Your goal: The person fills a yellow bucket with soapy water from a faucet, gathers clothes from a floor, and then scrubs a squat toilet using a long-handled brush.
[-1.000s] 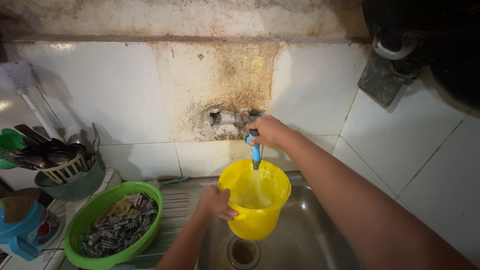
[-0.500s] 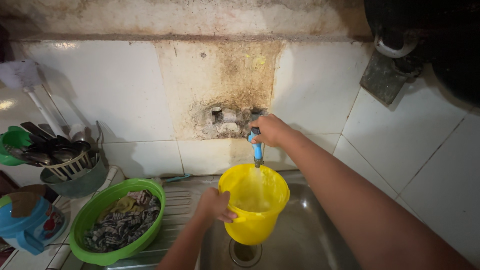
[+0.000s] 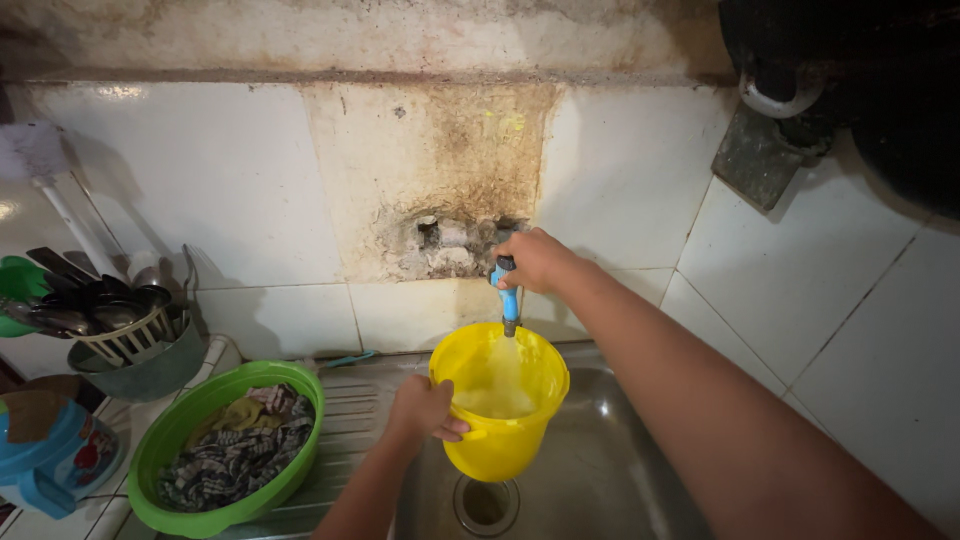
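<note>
My left hand grips the near rim of a small yellow bucket and holds it above the metal sink, over the drain. Water runs from a blue tap spout into the bucket, which is partly full. My right hand is closed on the tap handle where it comes out of the stained, broken wall tile. The handle itself is hidden under my fingers.
A green bowl with patterned cloths sits on the ribbed drainboard at the left. Behind it stands a utensil holder with spoons and a white brush. A blue container is at the far left. Dark pans hang top right.
The bucket stays under the running tap and the water level looks slightly higher. Both hands keep their holds; the view has shifted a little.
</note>
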